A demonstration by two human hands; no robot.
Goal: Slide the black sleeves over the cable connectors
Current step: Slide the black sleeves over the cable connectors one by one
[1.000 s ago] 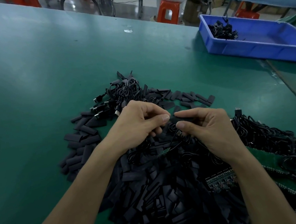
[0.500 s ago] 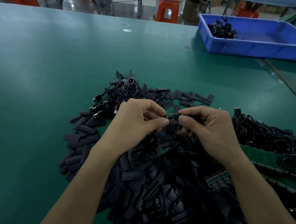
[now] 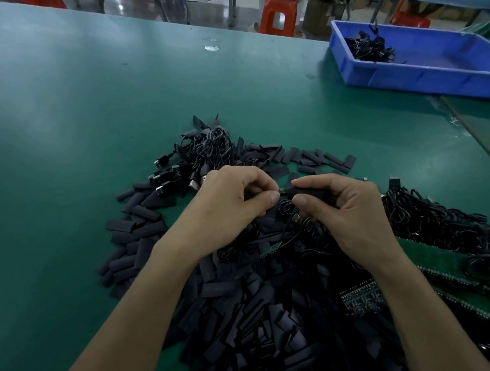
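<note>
Mid-fit above the bench (image 3: 81, 117): the left hand (image 3: 233, 204) pinches a cable connector (image 3: 283, 191) in its fingers, while the right hand (image 3: 344, 208) has its fingers clamped on a black sleeve (image 3: 301, 192) butted against it, barely on. Plenty left, I'd judge: a big sleeve pile (image 3: 250, 319) and tangled cables (image 3: 439, 226) wait, and the blue bin (image 3: 425, 76) holds only a small cable clump (image 3: 369, 49).

Over the heap of black sleeves (image 3: 250, 319) at the worktop's (image 3: 81, 111) near edge, the left hand (image 3: 233, 204) pinches a cable connector (image 3: 283, 191) and the right hand (image 3: 348, 211) pinches a black sleeve (image 3: 301, 192), the two meeting end to end. A blue tray (image 3: 436, 74) holding cables (image 3: 369, 47) sits by the far right corner.
</note>
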